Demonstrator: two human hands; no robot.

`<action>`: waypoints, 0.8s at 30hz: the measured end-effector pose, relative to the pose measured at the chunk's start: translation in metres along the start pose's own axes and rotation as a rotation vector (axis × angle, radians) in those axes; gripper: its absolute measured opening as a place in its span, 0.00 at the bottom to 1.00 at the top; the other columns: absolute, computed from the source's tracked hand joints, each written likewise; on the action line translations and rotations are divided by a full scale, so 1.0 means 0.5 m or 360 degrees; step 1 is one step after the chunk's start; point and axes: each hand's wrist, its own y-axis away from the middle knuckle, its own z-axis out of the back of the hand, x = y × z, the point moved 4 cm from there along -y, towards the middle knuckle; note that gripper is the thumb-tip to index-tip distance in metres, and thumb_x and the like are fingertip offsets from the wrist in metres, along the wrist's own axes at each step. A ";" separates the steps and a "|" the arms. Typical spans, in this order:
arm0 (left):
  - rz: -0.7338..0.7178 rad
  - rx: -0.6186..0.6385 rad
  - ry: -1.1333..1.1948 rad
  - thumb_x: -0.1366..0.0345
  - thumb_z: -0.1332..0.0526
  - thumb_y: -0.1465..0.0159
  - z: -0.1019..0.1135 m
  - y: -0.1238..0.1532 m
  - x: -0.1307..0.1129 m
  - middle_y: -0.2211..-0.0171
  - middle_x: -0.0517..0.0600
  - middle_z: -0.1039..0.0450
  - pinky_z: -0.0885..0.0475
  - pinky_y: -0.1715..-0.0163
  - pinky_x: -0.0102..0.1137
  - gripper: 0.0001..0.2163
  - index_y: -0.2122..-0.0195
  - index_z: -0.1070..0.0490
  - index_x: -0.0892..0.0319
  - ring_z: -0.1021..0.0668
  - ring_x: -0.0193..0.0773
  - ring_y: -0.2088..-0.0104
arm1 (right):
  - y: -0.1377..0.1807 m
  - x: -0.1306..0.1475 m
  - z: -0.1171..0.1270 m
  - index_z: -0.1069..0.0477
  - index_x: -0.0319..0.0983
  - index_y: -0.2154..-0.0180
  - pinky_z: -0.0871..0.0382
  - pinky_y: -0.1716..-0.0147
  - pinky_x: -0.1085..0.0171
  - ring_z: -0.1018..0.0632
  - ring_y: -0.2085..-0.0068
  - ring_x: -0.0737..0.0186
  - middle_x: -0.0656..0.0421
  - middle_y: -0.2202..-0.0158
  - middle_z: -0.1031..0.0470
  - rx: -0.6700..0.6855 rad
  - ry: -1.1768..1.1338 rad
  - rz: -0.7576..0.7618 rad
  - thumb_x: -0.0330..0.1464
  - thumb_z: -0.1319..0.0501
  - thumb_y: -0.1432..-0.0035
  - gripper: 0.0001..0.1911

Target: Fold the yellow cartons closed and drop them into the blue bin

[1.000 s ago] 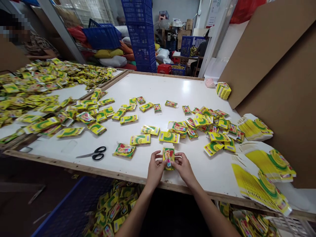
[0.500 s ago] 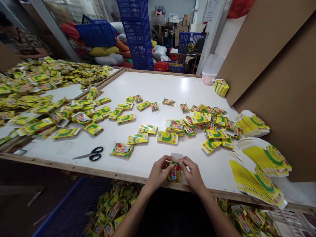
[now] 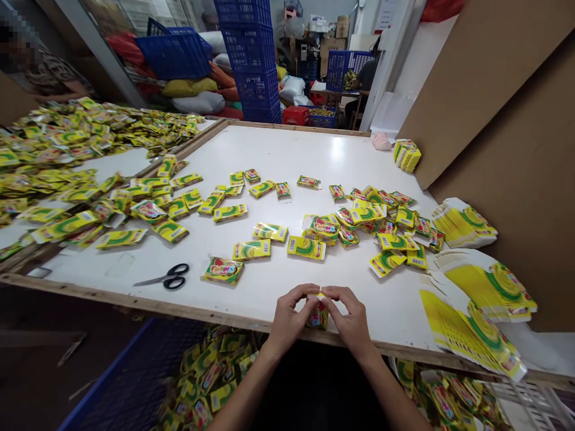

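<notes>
Small printed carton (image 3: pixel 318 319) between the two hands (image 3: pixel 291 312) (image 3: pixel 351 313), both clamped on its far end.

The yellow box (image 3: pixel 317 320) lies nearer the table's wooden front edge (image 3: pixel 179 310). Its end flap (image 3: pixel 320 294), pointing away from that edge a second ago, now appears folded over, though fingers partly hide it. Left hand (image 3: pixel 290 316) and right hand (image 3: pixel 351 316) have shifted from its sides to that far end, fingertips almost meeting.
</notes>
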 end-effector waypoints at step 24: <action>-0.0012 -0.0351 -0.0207 0.62 0.41 0.38 0.111 0.052 -0.047 0.65 0.50 0.23 0.27 0.60 0.31 0.08 0.65 0.24 0.58 0.22 0.40 0.61 | -0.070 -0.029 0.006 0.25 0.40 0.62 0.32 0.65 0.63 0.26 0.64 0.60 0.55 0.62 0.23 -0.0105 -0.0065 -0.0393 0.40 0.41 0.42 0.12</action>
